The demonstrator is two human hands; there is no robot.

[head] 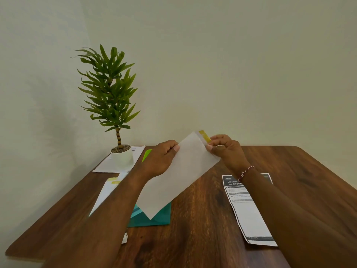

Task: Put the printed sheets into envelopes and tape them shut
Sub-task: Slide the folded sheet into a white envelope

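Note:
A long white envelope [179, 176] is held tilted above the wooden table [202, 238], its lower corner pointing down. My left hand [160, 159] grips its left edge. My right hand [224, 149] pinches the top end, where a strip of yellow tape [204, 135] lies across the flap. A folded printed sheet [249, 209] lies on the table to the right, partly under my right forearm. Another white envelope with yellow tape [110, 187] lies at the left, partly hidden by my left arm.
A potted plant [119, 151] stands at the back left on white paper [104, 165]. A teal folder [154, 219] lies under the held envelope. A green object [146, 154] peeks out behind my left hand. A wall rises right behind the table.

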